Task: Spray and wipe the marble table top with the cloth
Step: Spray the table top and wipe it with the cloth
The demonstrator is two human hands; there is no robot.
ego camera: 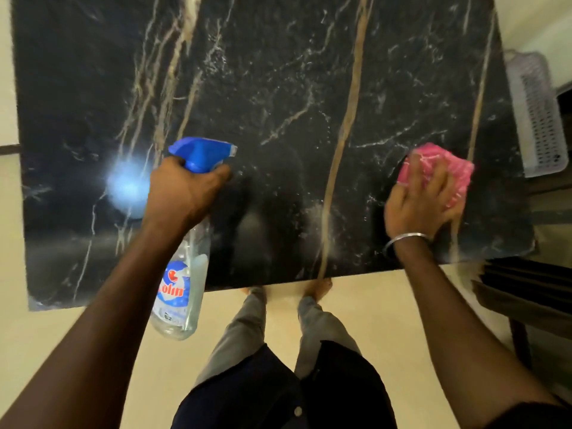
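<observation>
1. Gripping spray bottle [181, 286] by its neck: left hand [182, 190], raised over worktop [278, 88], near left.
2. Pressing pink cloth [439, 174] flat, fingers spread: right hand [418, 205], near right corner.

Pale perforated plastic basket [537, 119], dark slatted chair [523, 292], cream floor [402, 320].

Both arms reach fwd, L hand [185, 193] curled round neck of the spray bottle [178, 283] w/ forefinger out front under its head, R hand [421, 202] flat, fingers spread, pressing on the pink cloth [452, 171], metal bangle [405, 239] at R wrist.
</observation>
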